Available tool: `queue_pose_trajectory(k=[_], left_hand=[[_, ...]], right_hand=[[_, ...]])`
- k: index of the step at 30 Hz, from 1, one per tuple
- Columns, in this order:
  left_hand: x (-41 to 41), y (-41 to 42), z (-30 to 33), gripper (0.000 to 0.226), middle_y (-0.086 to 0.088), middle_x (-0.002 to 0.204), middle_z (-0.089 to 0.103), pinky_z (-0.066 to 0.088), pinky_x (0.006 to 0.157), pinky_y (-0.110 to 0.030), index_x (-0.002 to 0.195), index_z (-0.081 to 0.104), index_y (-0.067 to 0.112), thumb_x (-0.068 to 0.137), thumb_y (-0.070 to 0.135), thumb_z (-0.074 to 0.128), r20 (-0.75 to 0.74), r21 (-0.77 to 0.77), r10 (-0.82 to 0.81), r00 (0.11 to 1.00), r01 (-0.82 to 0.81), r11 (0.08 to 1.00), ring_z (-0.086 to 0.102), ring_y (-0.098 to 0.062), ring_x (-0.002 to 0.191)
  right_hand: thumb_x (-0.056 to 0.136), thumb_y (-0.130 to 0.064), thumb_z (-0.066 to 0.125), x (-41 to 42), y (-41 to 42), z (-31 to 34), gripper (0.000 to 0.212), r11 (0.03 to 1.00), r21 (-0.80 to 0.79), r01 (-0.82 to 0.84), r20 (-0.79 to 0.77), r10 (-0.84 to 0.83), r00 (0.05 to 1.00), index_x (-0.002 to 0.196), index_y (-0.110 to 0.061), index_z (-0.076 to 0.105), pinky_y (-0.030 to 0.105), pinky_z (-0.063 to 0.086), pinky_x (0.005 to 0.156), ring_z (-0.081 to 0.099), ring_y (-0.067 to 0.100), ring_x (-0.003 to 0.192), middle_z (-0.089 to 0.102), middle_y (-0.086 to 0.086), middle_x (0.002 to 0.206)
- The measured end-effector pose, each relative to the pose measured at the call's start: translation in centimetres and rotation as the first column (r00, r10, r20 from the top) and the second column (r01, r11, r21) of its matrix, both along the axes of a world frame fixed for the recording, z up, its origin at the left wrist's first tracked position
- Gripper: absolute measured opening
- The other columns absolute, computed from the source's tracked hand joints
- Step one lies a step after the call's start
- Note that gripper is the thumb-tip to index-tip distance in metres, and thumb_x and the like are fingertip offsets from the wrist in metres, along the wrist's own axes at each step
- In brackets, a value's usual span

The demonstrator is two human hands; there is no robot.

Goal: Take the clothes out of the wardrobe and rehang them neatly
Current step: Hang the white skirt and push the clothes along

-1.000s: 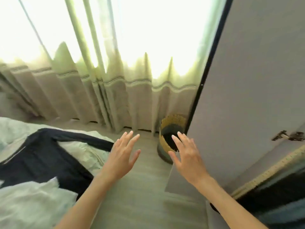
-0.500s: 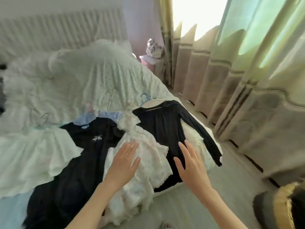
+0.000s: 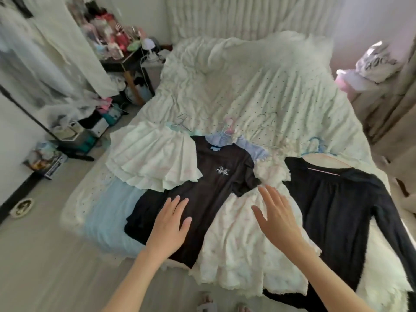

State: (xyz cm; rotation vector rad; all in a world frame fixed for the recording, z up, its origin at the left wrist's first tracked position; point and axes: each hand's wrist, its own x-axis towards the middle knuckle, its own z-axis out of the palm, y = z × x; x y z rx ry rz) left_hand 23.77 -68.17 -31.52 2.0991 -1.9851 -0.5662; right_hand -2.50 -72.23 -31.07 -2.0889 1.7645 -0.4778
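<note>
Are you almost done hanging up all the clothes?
Not yet. The taking-out looks done: a black T-shirt, white dress and black long-sleeved top lie on the bed. Left hand and right hand hold nothing. All the rehanging remains.

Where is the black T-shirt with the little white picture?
The black T-shirt lies mid-bed in the head view, between the white ruffled skirt and the white lacy dress, under the left hand.

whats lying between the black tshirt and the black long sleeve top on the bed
A white frilly dress lies between the black T-shirt and the long-sleeved top, seen from the head view.
</note>
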Motion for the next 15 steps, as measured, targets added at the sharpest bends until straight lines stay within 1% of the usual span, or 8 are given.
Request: queue_pose_trajectory(k=[4, 6, 9, 12, 15], left_hand=[[3.8, -0.5, -1.4, 0.054, 0.003, 0.156, 0.007, 0.005, 0.114, -0.028, 0.148, 0.016, 0.025, 0.099, 0.039, 0.033, 0.03, 0.051, 0.12, 0.992, -0.121, 0.991, -0.003, -0.014, 0.144], [6.0, -1.8, -2.2, 0.054, 0.004, 0.156, 0.006, 0.006, 0.114, -0.03, 0.148, 0.015, 0.025, 0.099, 0.04, 0.032, 0.032, 0.091, 0.141, 0.99, -0.143, 0.986, -0.004, -0.014, 0.143], [9.8, -5.5, -3.4, 0.054, 0.002, 0.156, 0.006, 0.006, 0.115, -0.031, 0.148, 0.015, 0.024, 0.099, 0.039, 0.032, 0.037, 0.116, 0.138, 0.99, -0.141, 0.983, -0.003, -0.016, 0.144], [14.3, -10.1, -5.4, 0.054, 0.001, 0.156, 0.008, 0.008, 0.115, -0.032, 0.148, 0.016, 0.022, 0.099, 0.037, 0.032, 0.023, 0.145, 0.135, 0.991, -0.137, 0.98, 0.0, -0.018, 0.144], [18.5, -14.8, -8.1, 0.055, -0.001, 0.156, 0.008, 0.008, 0.115, -0.032, 0.148, 0.013, 0.02, 0.099, 0.037, 0.033, -0.013, 0.22, 0.146, 0.989, -0.14, 0.965, -0.002, -0.019, 0.144]], right_hand=[[0.098, -0.037, 0.039, 4.8, -4.1, -0.9, 0.056, 0.988, 0.072, -0.134, 0.015, 0.134, 0.991, 0.147, -0.021, 0.021, 0.034, 0.008, 0.117, 0.008, 0.018, 0.145, 0.016, 0.002, 0.156], [0.098, -0.038, 0.037, 7.4, -6.3, -1.6, 0.056, 0.978, 0.111, -0.176, 0.014, 0.176, 0.984, 0.148, -0.022, 0.018, 0.033, 0.005, 0.117, 0.006, 0.017, 0.145, 0.014, 0.0, 0.156], [0.098, -0.037, 0.039, 11.4, -10.2, -3.2, 0.056, 0.969, 0.133, -0.209, -0.011, 0.212, 0.977, 0.147, -0.02, 0.022, 0.035, 0.008, 0.116, 0.012, 0.018, 0.144, 0.02, 0.003, 0.155], [0.097, -0.036, 0.042, 15.7, -15.0, -5.3, 0.056, 0.969, 0.144, -0.203, -0.035, 0.21, 0.977, 0.146, -0.017, 0.025, 0.035, 0.011, 0.116, 0.018, 0.02, 0.143, 0.025, 0.005, 0.153], [0.096, -0.039, 0.042, 20.6, -20.0, -8.0, 0.057, 0.957, 0.222, -0.187, -0.092, 0.212, 0.973, 0.146, -0.017, 0.025, 0.035, 0.015, 0.116, 0.021, 0.021, 0.141, 0.028, 0.006, 0.151]])
